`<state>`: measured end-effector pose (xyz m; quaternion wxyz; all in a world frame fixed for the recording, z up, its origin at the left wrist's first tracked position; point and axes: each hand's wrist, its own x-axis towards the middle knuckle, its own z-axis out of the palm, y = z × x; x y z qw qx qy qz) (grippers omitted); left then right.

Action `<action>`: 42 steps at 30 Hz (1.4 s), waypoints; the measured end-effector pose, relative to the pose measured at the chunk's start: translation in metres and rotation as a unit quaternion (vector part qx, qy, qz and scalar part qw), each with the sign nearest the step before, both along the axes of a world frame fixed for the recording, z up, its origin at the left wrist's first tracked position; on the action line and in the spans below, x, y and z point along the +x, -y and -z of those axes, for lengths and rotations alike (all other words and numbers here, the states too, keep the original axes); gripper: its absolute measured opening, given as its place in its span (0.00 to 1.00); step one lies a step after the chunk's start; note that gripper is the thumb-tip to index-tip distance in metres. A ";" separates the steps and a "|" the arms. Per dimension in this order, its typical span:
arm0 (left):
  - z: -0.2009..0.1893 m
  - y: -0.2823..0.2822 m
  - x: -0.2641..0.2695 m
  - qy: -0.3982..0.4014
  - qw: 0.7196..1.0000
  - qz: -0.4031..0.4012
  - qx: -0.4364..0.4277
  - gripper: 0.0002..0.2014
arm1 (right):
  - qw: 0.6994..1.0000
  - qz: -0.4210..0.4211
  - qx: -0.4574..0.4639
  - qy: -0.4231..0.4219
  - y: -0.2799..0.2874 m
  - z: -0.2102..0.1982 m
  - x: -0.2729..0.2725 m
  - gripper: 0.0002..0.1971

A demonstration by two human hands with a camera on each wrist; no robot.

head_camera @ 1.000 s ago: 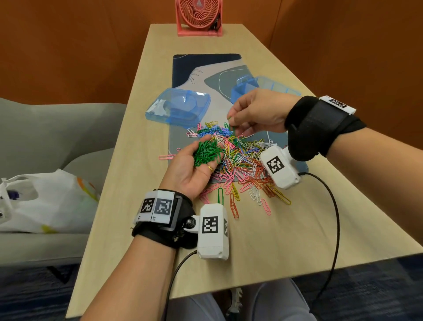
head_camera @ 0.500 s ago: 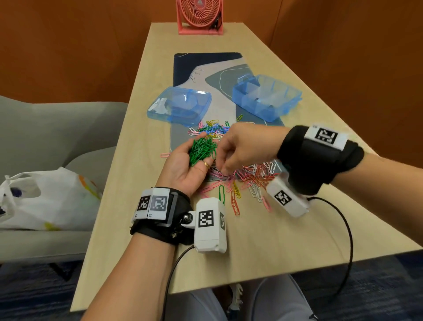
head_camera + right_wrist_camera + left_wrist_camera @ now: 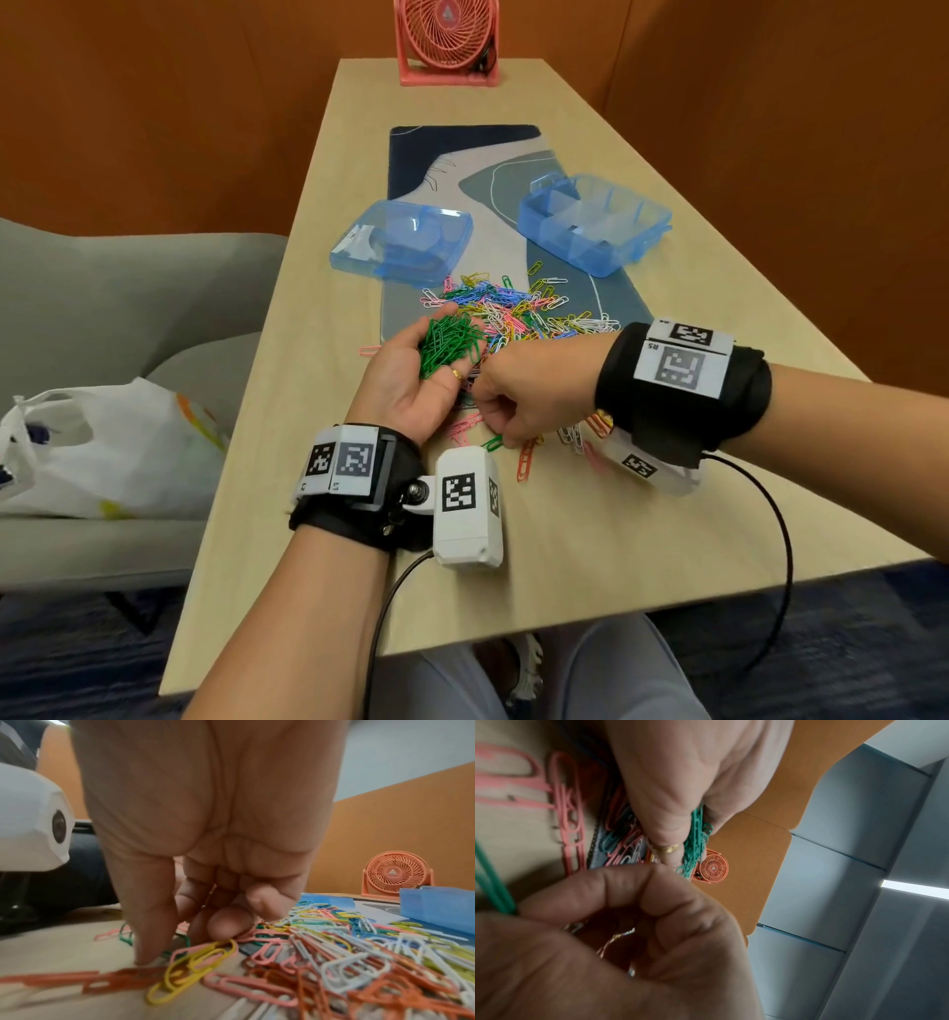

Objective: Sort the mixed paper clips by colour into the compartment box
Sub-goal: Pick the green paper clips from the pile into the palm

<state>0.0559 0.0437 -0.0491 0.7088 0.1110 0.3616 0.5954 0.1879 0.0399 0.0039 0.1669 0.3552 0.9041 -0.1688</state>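
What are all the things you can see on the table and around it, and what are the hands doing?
loose paper clips: many, mixed colours, heaped on the mat and the table near the hands
green paper clips: a bunch, green, in the left palm
single green clip: one, green, on the table at the right fingertips
compartment box: one, clear blue, open, far right on the mat
lid: one, clear blue, far left, partly on the mat
mat: one, navy, grey and white, along the table
table: one, light wood
fan: one, coral, far end of the table
plastic bag: one, white, on the grey seat at left
left hand: palm up, cupping the green paper clips
right hand: fingers curled, thumb and finger pinching at the single green clip
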 end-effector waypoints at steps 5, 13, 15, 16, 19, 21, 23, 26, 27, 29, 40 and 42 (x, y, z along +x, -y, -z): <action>0.000 0.001 0.001 0.009 1.000 0.020 0.013 0.12 | 0.996 0.052 -0.014 -0.067 -0.007 -0.011 0.005 0.05; 0.000 0.001 0.004 0.052 0.998 0.027 -0.008 0.14 | 0.972 0.115 0.013 -0.202 -0.035 -0.036 -0.001 0.06; 0.000 0.000 0.005 0.067 0.998 0.018 -0.004 0.14 | 0.968 0.119 0.045 -0.216 -0.040 -0.036 -0.004 0.07; 0.000 0.000 0.006 0.068 0.998 0.017 -0.002 0.14 | 0.965 0.126 0.062 -0.222 -0.044 -0.036 -0.004 0.07; 0.000 -0.001 0.006 0.056 0.998 0.018 -0.002 0.14 | 0.956 0.179 0.107 -0.205 -0.063 -0.035 0.006 0.08; 0.002 -0.003 0.005 0.061 0.998 0.015 -0.006 0.14 | 0.952 0.222 0.122 -0.171 -0.075 -0.029 0.016 0.08; 0.003 -0.004 0.005 0.061 0.998 0.016 -0.002 0.13 | 0.949 0.255 0.127 -0.133 -0.084 -0.021 0.024 0.07; 0.002 -0.004 0.006 0.066 0.998 0.014 0.001 0.13 | 0.948 0.285 0.108 -0.089 -0.089 -0.009 0.027 0.06; 0.002 -0.003 0.006 0.066 0.998 0.013 0.000 0.13 | 0.950 0.285 0.103 -0.080 -0.090 -0.006 0.026 0.04; 0.002 -0.003 0.005 0.060 0.998 0.012 0.001 0.14 | 0.953 0.278 0.100 -0.066 -0.091 -0.001 0.024 0.02; 0.001 -0.002 0.007 0.058 0.998 0.012 0.004 0.14 | 0.954 0.267 0.133 -0.016 -0.092 -0.004 0.030 0.07; 0.001 -0.002 0.007 0.054 0.998 0.013 0.004 0.15 | 0.954 0.264 0.140 -0.023 -0.092 -0.004 0.031 0.08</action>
